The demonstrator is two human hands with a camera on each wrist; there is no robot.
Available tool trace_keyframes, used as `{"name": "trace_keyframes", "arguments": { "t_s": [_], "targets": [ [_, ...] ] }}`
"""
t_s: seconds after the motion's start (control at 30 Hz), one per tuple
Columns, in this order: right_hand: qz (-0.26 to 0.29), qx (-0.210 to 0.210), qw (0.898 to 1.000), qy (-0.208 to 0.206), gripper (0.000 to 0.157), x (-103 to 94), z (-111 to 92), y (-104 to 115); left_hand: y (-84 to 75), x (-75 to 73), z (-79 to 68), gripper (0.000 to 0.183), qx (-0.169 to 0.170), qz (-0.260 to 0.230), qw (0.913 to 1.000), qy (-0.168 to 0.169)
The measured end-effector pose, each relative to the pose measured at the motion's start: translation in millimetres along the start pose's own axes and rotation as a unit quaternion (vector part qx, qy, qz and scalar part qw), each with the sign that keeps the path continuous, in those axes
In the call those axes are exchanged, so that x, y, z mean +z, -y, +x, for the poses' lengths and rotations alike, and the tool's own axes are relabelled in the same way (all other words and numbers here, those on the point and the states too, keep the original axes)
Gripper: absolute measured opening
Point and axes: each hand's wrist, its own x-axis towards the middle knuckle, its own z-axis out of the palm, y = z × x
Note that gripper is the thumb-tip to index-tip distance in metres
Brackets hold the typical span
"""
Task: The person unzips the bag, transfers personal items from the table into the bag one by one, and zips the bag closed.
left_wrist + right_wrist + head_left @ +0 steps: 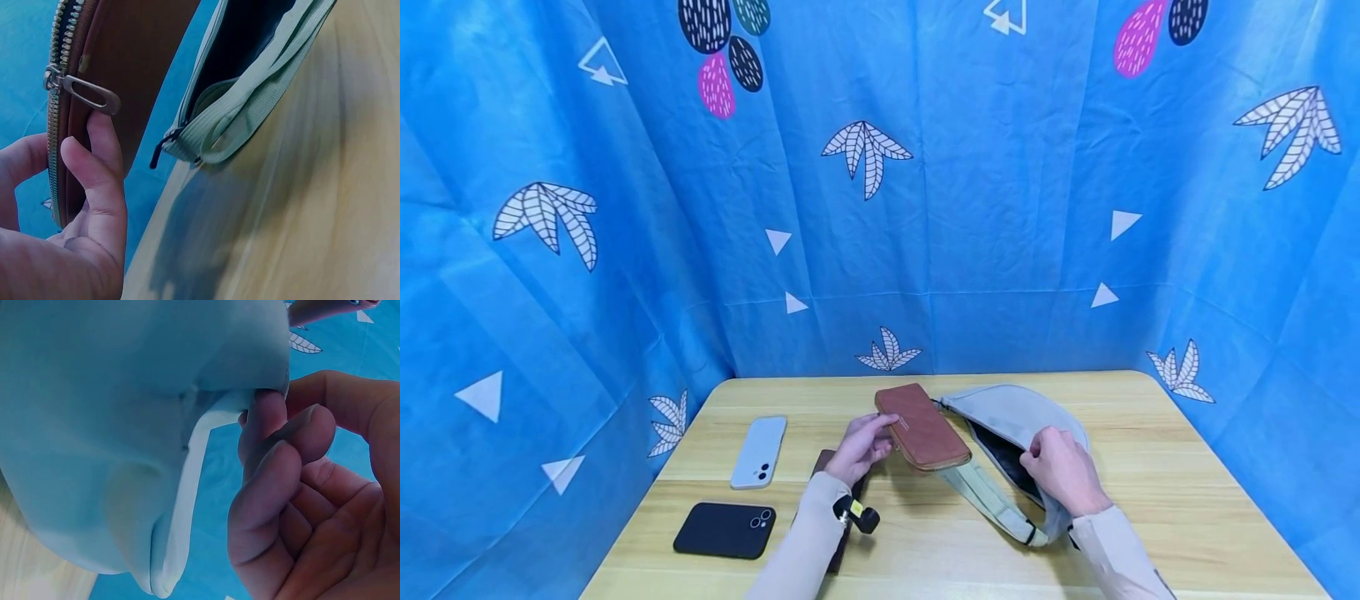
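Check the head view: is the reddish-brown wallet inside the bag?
No, the left hand holds the wallet outside the bag, to the left of its open mouth.

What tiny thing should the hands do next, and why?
Probably the left hand should move the zippered brown wallet over to the grey bag and its opening: the fingers hold the wallet close by, and the bag's mouth gapes while the right hand grips its edge.

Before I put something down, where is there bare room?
The table right of the grey bag and right sleeve is bare, also its far strip between pale phone and brown wallet. Crowded: the middle, around the left hand.
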Motion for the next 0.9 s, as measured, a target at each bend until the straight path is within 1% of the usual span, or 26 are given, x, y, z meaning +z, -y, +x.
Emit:
{"name": "trace_keyframes", "arguments": {
  "t_s": [0.23, 0.3, 0.57, 0.9],
  "targets": [
    [-0.001, -0.001, 1.000, -0.002, 0.044, 0.5, 1, 0, 6.5, 7.9, -2.3, 0.028, -0.013, 0.010, 0.9996, 0.025],
    [-0.001, 0.001, 1.000, -0.002, 0.044, 0.5, 1, 0, 8.5, 10.3, -3.2, 0.029, -0.015, 0.014, 0.9993, 0.030],
    [-0.001, 0.000, 1.000, -0.003, 0.043, 0.8, 1, 1, 15.9, 20.4, -6.5, 0.012, -0.021, 0.024, 0.9981, 0.053],
    [-0.004, -0.002, 1.000, -0.009, 0.043, 1.8, 2, 0, 25.6, 29.9, -9.5, 0.004, -0.024, 0.037, 0.9955, 0.083]
  ]
}}
